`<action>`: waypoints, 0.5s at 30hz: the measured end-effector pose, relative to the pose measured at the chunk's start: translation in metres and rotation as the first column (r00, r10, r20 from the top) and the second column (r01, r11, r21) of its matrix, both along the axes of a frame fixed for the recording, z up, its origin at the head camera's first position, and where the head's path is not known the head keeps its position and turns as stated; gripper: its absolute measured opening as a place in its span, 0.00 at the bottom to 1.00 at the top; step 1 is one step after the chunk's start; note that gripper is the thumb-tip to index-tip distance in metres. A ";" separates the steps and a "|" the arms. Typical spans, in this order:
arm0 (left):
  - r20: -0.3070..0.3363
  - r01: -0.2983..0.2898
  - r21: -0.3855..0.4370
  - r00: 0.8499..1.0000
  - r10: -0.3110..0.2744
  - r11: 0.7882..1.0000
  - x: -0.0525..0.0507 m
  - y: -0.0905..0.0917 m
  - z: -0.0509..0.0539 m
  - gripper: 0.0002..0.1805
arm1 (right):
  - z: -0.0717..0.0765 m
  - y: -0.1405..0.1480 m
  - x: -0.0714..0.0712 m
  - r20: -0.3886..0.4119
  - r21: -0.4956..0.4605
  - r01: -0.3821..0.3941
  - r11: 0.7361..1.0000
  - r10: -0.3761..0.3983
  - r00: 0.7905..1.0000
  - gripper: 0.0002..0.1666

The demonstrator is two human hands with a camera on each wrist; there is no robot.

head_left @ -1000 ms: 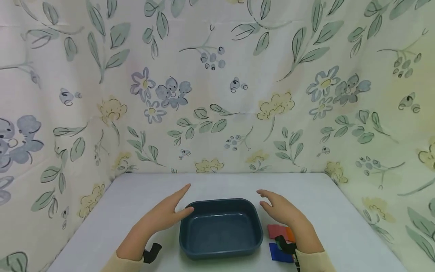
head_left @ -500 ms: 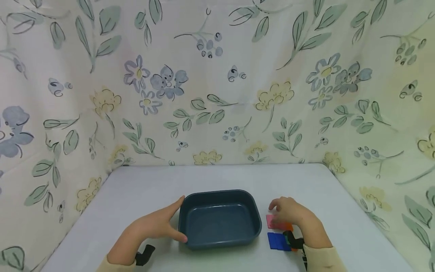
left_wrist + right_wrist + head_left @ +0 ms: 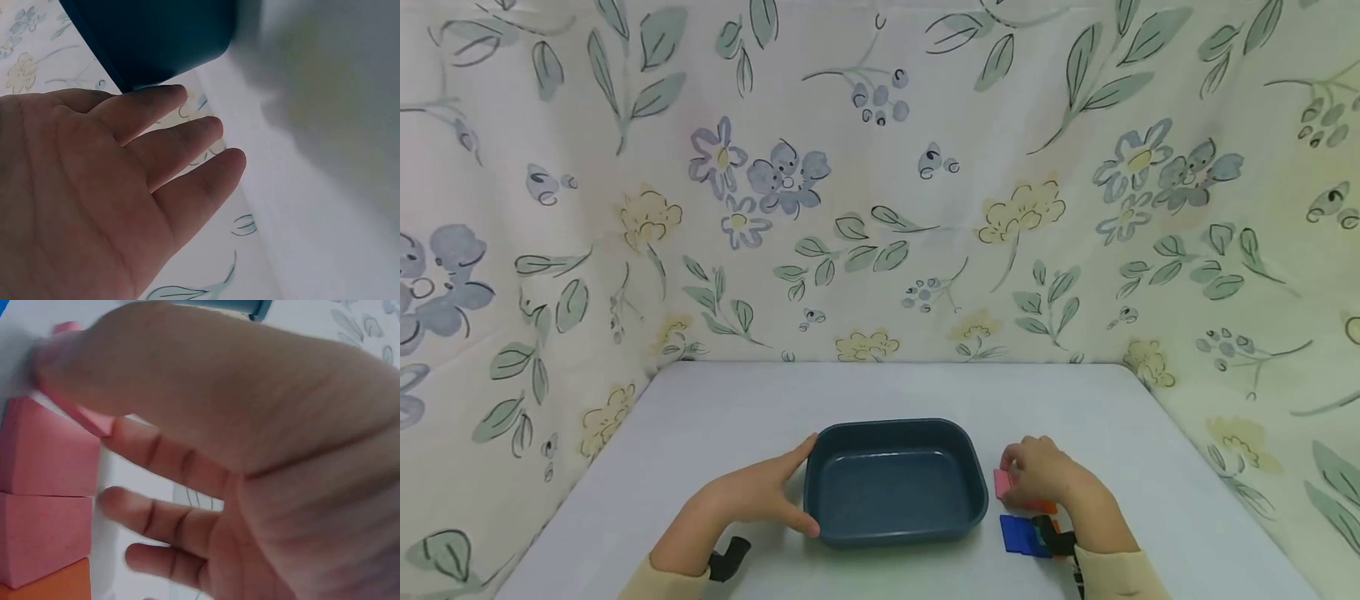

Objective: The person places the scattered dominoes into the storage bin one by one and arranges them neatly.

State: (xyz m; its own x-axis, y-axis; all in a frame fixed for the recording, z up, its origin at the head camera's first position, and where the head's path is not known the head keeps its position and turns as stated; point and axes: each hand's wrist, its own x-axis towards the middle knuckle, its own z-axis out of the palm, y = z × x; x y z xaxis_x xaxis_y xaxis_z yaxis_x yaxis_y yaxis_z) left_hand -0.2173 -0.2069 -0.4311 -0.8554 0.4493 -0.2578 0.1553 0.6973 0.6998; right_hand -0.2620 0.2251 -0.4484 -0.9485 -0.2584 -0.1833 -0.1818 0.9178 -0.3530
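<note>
A dark blue tray [image 3: 895,535] stands mid-table in the head view. My left hand [image 3: 748,497] is at its left side, fingers and thumb spread along the rim; in the left wrist view the fingers of this hand [image 3: 119,169] are extended below the tray [image 3: 156,37]. To the right of the tray, my right hand [image 3: 1048,475] pinches a pink block [image 3: 1003,483]. The right wrist view shows the thumb of that hand [image 3: 219,425] against the pink block [image 3: 90,417], beside two more pink blocks [image 3: 53,447] and an orange one [image 3: 59,584].
Blue blocks [image 3: 1018,535] lie just in front of the right hand, with a bit of orange beside them. A black wrist device [image 3: 728,560] sits by the left wrist. A flower-patterned cloth [image 3: 865,250] hangs behind and beside the white table [image 3: 880,392].
The right hand has come down from beside the tray onto the pink blocks and pinches one. The left hand has moved down to the tray's left side. The head view has shifted slightly.
</note>
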 end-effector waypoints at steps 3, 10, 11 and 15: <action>-0.003 0.004 0.019 1.000 -0.004 1.000 -0.001 -0.002 0.000 0.73 | 0.003 -0.002 -0.001 -0.062 -0.006 -0.011 1.000 0.010 0.998 0.19; 0.007 0.029 0.079 1.000 -0.030 0.996 -0.004 -0.002 -0.005 0.72 | 0.025 -0.009 0.004 -0.125 -0.049 -0.009 0.999 0.003 0.992 0.19; 0.010 0.030 0.082 0.999 -0.030 0.996 -0.005 -0.002 -0.006 0.73 | 0.028 -0.012 0.005 -0.142 -0.045 -0.026 0.999 0.019 0.990 0.20; 0.020 0.023 0.079 1.000 -0.025 0.997 -0.006 -0.003 -0.008 0.72 | 0.041 -0.021 0.013 -0.211 -0.024 -0.072 0.997 0.065 0.975 0.19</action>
State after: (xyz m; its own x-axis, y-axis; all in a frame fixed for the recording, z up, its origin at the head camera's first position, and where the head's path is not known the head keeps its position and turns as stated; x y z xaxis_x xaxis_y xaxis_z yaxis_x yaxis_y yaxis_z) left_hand -0.2231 -0.2103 -0.4392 -0.8390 0.4890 -0.2385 0.1562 0.6364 0.7554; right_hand -0.2492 0.2038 -0.4075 -0.9448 -0.3265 0.0274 -0.3170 0.8898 -0.3283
